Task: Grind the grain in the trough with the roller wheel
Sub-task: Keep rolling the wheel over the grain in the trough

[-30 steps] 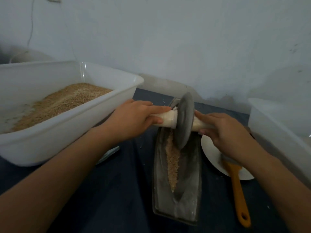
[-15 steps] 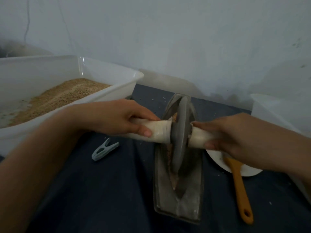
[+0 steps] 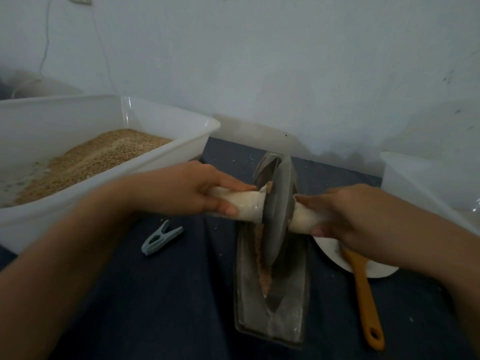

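1. We take the trough (image 3: 272, 294) as our landmark: a long grey metal channel lying on the dark blue cloth (image 3: 168, 294), its length running away from us toward the wall.
2. The roller wheel (image 3: 276, 211), a grey disc on a pale axle, stands upright in the trough's groove at about the trough's middle, with its axle crossing over the trough from side to side.
3. Our left hand (image 3: 192, 188) is curled round the axle on the trough's left side, thumb underneath.
4. Our right hand (image 3: 345, 211) is wrapped round the axle on the trough's right side.
5. The grain (image 3: 263, 266) lies as a thin brown line along the trough's groove, just left of the wheel's edge; a little clings near the hub.
6. Left of the trough sits a white tub (image 3: 155, 162) holding more grain, and a pale green clothes peg (image 3: 161, 239) lies between them.
7. Right of the trough, a white plate (image 3: 335, 253) carries an orange-handled tool (image 3: 363, 294).
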### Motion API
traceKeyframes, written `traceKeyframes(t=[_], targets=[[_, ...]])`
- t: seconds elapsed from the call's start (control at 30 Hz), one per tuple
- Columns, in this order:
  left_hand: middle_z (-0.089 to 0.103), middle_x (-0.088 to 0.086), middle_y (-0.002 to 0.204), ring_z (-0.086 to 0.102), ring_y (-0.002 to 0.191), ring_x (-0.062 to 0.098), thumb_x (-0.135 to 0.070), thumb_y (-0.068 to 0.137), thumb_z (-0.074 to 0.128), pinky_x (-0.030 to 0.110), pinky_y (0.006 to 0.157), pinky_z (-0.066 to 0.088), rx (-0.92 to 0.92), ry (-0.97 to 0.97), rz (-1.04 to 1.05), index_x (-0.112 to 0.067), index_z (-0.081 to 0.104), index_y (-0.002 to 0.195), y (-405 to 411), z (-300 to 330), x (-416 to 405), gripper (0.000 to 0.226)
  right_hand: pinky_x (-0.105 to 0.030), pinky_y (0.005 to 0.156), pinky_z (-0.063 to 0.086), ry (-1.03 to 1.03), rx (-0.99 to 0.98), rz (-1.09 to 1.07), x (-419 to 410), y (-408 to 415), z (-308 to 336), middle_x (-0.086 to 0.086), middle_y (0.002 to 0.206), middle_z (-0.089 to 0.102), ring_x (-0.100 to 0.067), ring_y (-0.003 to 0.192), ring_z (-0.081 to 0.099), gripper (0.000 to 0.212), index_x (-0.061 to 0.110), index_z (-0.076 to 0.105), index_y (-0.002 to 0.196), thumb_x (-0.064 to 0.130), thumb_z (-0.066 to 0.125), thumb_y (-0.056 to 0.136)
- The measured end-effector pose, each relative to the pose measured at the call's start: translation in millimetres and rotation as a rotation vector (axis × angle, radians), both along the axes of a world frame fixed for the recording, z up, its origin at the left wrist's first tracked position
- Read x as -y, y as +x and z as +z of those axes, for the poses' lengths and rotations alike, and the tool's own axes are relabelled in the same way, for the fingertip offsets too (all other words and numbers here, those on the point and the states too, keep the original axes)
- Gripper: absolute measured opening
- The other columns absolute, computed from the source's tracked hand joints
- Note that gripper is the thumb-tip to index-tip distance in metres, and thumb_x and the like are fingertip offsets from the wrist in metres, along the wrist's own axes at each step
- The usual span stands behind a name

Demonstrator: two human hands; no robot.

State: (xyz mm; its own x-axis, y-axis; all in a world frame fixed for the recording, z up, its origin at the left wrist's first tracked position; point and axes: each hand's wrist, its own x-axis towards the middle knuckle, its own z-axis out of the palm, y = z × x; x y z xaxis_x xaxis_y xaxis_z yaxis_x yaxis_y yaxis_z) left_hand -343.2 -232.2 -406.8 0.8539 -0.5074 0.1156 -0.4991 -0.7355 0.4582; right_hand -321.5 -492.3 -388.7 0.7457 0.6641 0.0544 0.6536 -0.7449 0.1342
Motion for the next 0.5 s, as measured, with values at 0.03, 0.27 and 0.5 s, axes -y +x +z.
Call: traceKeyframes(t=[0.03,0.27,0.5], targets=[[0.061,-0.030,0.105,0.056,0.094,-0.015,-0.041,0.082,0.058,0.003,0.079,0.038,-0.090,-0.041,-0.064,-0.042,0.049,0.129,-3.5,4.4,-3.4,0.048,-0.019,0.078,0.034,0.006,-0.033,0.026,1.6,-7.3,5.1,0.011,0.116,0.054,-0.007,0.104,0.050,0.057,0.049,0.022,0.140,0.042,0.049,0.091],[0.063,-0.025,0.111,0.056,0.104,-0.007,-0.042,0.083,0.057,0.005,0.085,0.038,-0.107,0.002,-0.014,-0.042,0.051,0.128,-3.7,3.1,-1.2,0.046,-0.021,0.082,0.040,0.075,-0.031,0.024,1.3,-3.3,1.0,0.010,0.122,0.054,-0.009,0.107,0.052,0.058,0.050,0.022,0.139,0.040,0.051,0.091],[0.053,-0.003,0.126,0.050,0.113,0.019,-0.036,0.098,0.039,0.030,0.090,0.032,0.554,0.279,0.329,-0.037,0.028,0.144,23.7,-29.7,28.5,0.047,-0.025,0.085,0.030,0.320,0.113,-0.088,3.1,42.4,-37.6,0.000,0.130,0.051,-0.020,0.115,0.042,0.057,0.031,0.027,0.143,0.022,0.052,0.093]])
